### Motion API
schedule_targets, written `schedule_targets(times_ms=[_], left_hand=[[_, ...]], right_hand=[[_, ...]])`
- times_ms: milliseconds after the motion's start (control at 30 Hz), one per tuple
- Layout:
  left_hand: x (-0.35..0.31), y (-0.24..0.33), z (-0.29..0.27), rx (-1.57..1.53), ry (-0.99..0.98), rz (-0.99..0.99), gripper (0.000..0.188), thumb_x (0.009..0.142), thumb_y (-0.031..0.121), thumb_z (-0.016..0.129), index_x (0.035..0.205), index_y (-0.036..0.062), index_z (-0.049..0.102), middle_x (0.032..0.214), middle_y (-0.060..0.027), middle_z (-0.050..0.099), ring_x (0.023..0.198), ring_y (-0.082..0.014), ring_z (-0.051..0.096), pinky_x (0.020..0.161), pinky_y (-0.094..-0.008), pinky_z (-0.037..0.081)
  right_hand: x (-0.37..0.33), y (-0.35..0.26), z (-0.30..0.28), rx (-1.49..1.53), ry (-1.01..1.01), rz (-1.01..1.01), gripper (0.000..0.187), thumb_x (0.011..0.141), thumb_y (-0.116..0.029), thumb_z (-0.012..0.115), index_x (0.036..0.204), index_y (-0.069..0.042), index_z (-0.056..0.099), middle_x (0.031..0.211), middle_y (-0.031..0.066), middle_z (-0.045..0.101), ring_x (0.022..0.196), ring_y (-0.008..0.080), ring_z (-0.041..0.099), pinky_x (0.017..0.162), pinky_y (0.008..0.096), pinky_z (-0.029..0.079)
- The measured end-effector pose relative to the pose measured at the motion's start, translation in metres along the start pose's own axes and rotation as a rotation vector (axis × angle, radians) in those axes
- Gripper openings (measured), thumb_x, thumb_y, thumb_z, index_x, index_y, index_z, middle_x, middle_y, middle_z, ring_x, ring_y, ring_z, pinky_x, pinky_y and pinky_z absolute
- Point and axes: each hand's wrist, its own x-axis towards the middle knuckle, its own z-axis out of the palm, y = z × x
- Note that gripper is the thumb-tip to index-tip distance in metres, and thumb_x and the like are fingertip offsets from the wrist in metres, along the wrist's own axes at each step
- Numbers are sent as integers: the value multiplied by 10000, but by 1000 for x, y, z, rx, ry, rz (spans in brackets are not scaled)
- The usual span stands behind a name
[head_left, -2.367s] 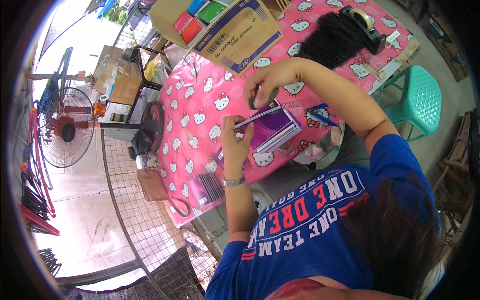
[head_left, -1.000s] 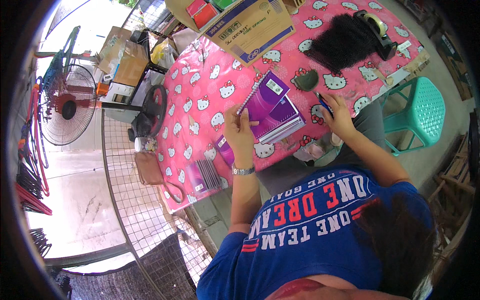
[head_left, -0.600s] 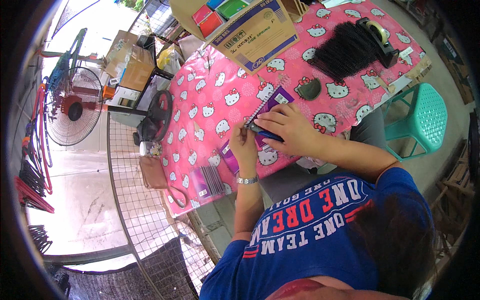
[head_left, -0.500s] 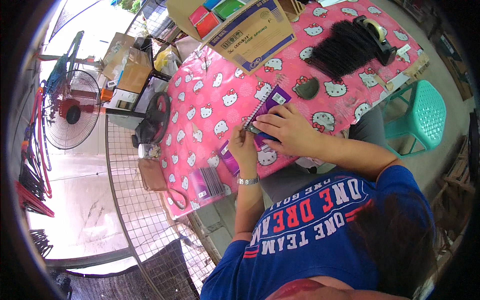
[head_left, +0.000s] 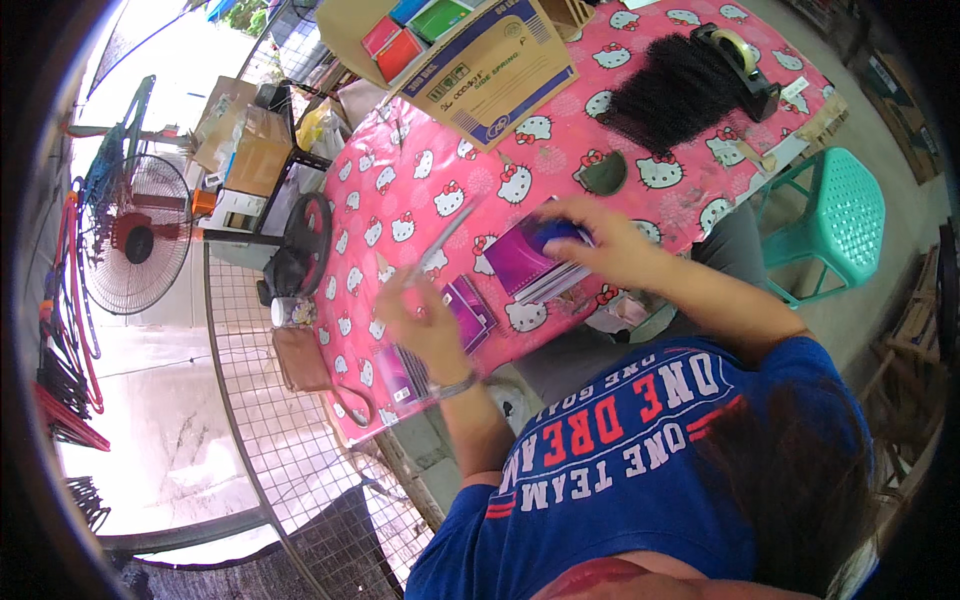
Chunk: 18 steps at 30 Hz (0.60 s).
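My right hand [head_left: 612, 240] is closed on the right edge of a small stack of purple notebooks [head_left: 520, 262] on the table; its fingers hide that edge. My left hand [head_left: 415, 315], smeared by motion, pinches a thin, long grey strip [head_left: 445, 240] whose kind the blur hides. Under and beside the left wrist, another purple notebook [head_left: 470, 308] lies on the cloth. Closer to the table's left corner is a group of notebooks [head_left: 400, 378], partly covered by my left forearm.
A pink patterned cloth [head_left: 440, 170] covers the table. At the back stands an open carton [head_left: 500, 85] with coloured boxes. Black spiral coils [head_left: 655, 95] lie beside a tape dispenser [head_left: 760, 85], and a dark half-round piece [head_left: 605, 174] is nearer. A green stool [head_left: 840, 220] stands right, a fan [head_left: 140, 235] left.
My hands have parted: the left moved left and nearer me with the grey strip. The spiral-bound notebook I held between both hands now shows as a purple stack under my right hand.
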Motion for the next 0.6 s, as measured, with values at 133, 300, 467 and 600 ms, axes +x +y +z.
schedule_targets(times_ms=[133, 300, 467, 600], left_hand=[[4, -59, -10, 451, -265, -84, 145, 831, 123, 576, 916, 33, 652, 871, -120, 611, 932, -331, 553, 757, -458, 444], [-88, -166, 32, 651, -894, -186, 228, 800, 156, 564, 976, 27, 627, 906, -166, 604, 973, -380, 559, 829, -511, 449], [-77, -120, 63, 329, -605, -215, 237, 843, 128, 565, 1053, 39, 628, 1040, -189, 618, 1007, -371, 571, 865, -513, 445], [-17, 0, 56, -151, -491, 97, 277, 800, 134, 664, 1057, 41, 622, 1106, -157, 597, 1001, -339, 564, 867, -474, 443]], right_hand=[[-19, 93, -49, -506, 224, 135, 475, 764, -193, 713, 1203, -77, 575, 1146, 172, 592, 1109, 363, 541, 937, 421, 448], [-17, 122, -30, -856, 28, 196, 382, 747, -163, 699, 1093, -53, 579, 1052, 178, 590, 1040, 363, 560, 874, 448, 468], [65, 167, -83, -1003, 401, 69, 157, 800, -134, 601, 925, -40, 614, 968, 154, 598, 951, 341, 594, 797, 416, 518], [74, 197, -119, -1279, 238, 155, 166, 818, -128, 569, 950, -52, 636, 996, 130, 613, 960, 292, 611, 808, 405, 524]])
